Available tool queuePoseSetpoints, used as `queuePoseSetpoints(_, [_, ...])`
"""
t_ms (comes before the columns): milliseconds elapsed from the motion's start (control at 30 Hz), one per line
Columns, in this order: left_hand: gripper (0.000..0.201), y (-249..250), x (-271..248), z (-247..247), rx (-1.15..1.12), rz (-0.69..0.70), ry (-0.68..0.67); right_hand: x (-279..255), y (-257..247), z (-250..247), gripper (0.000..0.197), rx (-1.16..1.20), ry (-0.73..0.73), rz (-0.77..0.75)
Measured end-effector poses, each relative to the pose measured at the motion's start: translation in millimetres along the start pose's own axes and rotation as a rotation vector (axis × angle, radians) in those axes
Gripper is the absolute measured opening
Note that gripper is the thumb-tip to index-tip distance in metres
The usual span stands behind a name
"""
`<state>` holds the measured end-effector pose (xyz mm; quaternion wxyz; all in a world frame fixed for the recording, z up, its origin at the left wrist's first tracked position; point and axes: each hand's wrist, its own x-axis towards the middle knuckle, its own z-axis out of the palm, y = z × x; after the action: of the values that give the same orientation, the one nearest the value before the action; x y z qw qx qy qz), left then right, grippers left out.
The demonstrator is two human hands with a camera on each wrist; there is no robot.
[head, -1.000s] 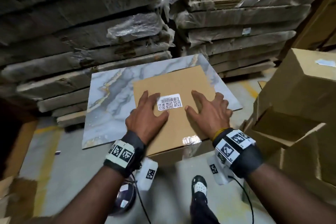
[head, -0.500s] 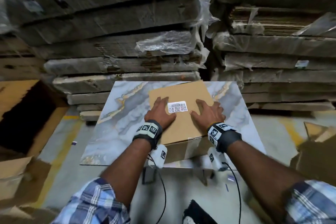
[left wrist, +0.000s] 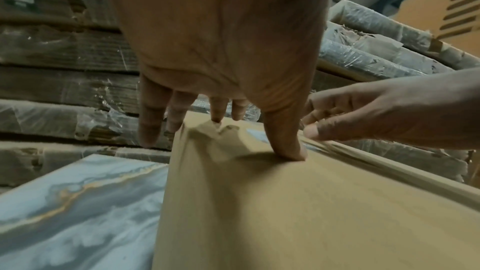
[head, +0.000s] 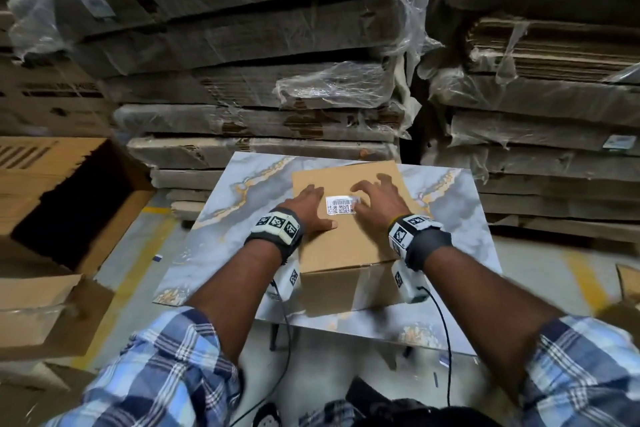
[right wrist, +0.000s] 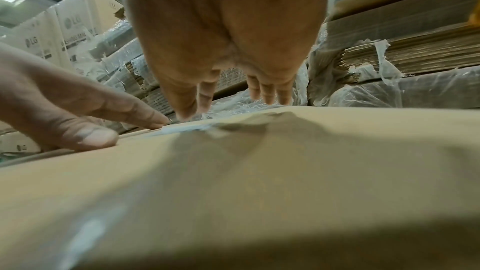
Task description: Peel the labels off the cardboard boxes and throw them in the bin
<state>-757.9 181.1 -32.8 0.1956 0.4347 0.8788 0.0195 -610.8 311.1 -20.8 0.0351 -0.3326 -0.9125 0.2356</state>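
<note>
Left hand point(head: 309, 209) flat on the cardboard box point(head: 349, 243), fingers straight, likely to stop sliding. Right hand point(head: 379, 203) loose, holding nothing, thumb at the white label point(head: 341, 205) on top, ready to pick its edge.

One box point(head: 349, 246), one label point(head: 341, 205), two hands point(head: 346, 210)

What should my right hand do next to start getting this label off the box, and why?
Probably pick at the label's right edge with the right hand to lift a corner. The label lies flat on the box, nothing is pinched yet, and the left hand is pressing the box top down.
</note>
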Motion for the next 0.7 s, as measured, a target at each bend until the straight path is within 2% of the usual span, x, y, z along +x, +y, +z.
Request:
queuePoseSetpoints(233, [0.101,13,8,-16,0.186,0.011,-0.042,16,-1,-10,0.045,-0.145,-0.116,0.008])
queuePoseSetpoints(400, [0.103,16,16,-17,0.163,0.004,-0.096,22,-4,-7,0.041,-0.174,-0.134,0.014])
queuePoseSetpoints(700, [0.102,19,17,-17,0.164,-0.012,-0.102,29,-12,-9,0.045,-0.251,-0.212,0.019])
